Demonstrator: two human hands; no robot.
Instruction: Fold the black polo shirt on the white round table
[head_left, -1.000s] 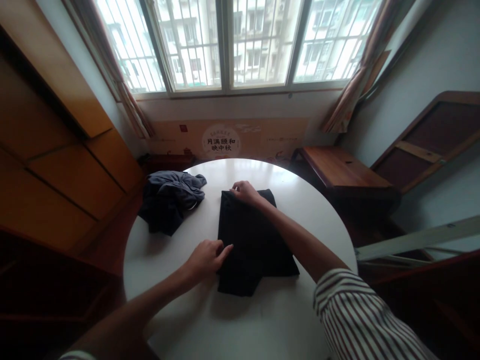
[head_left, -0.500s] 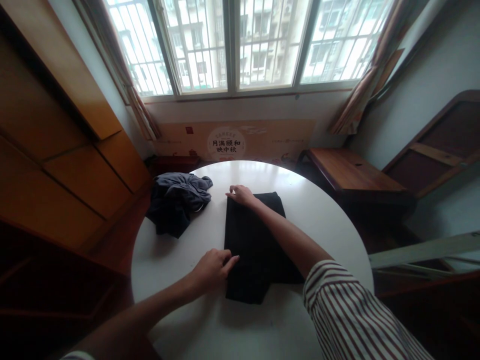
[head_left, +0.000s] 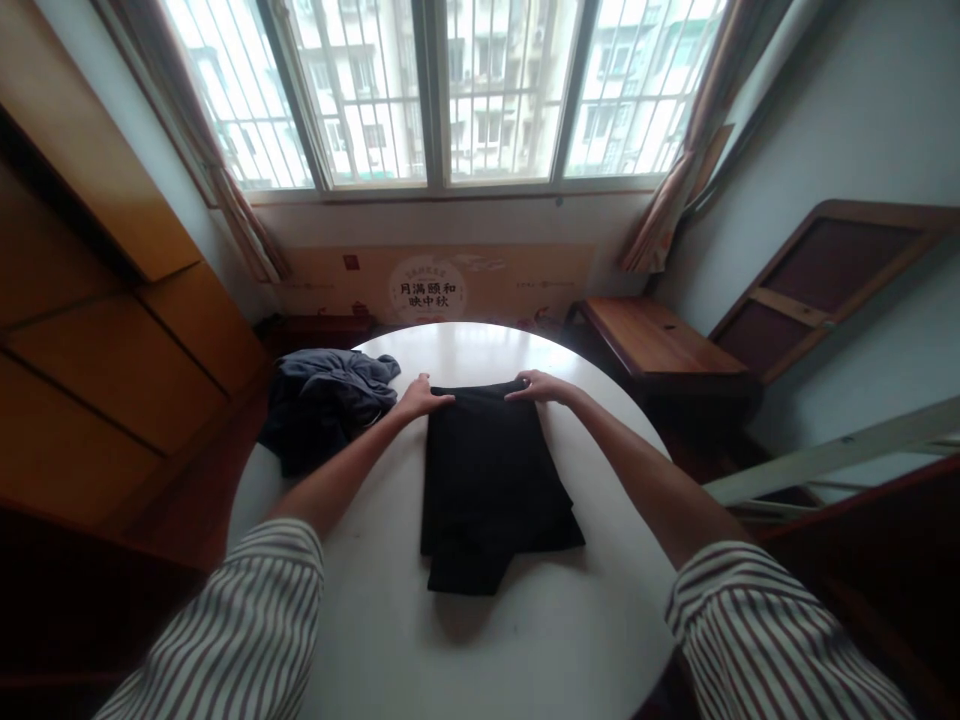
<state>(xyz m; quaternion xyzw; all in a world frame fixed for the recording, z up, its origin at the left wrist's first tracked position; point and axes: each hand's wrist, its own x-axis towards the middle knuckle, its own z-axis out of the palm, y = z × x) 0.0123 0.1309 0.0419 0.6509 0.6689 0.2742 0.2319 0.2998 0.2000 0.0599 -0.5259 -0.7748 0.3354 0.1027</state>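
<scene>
A black folded garment lies flat in the middle of the round white table. My left hand rests on its far left corner, fingers closed over the fabric edge. At the far right corner my right hand pinches the same far edge. Both arms wear striped sleeves and reach forward across the table.
A crumpled grey-blue garment lies at the table's far left edge. A wooden bench stands to the right under the window. Wooden cabinets line the left wall. A framed panel leans on the right wall.
My left hand has moved from the near left edge of the black garment up to its far left corner. My right hand has shifted right along the far edge.
</scene>
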